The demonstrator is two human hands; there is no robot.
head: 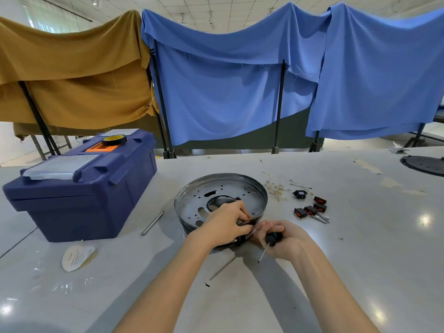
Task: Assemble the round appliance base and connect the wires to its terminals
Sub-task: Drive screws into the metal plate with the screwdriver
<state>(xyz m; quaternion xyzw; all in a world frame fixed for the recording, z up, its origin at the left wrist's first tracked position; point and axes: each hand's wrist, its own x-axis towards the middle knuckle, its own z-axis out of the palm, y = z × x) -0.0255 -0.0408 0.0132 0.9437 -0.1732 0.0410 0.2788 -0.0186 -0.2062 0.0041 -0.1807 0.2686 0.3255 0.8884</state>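
Note:
The round metal appliance base (230, 188) lies in the middle of the table, its perforated plate facing up inside a shiny rim, a black ring under it. My left hand (225, 219) grips the near rim, fingers curled over the edge. My right hand (281, 239) holds a black-handled screwdriver (270, 240) just right of the base, its shaft pointing back toward me. A bundle of pale wires (276, 187) lies to the right of the base. Several black-and-red rocker switches (312, 207) and a black socket (299, 193) lie beyond the wires.
A blue toolbox (79, 191) stands at the left with a tape roll (114, 140) on its lid. A metal punch (152, 223) lies between toolbox and base. A round paper label (77, 257) lies near left. A black disc (425, 165) sits far right.

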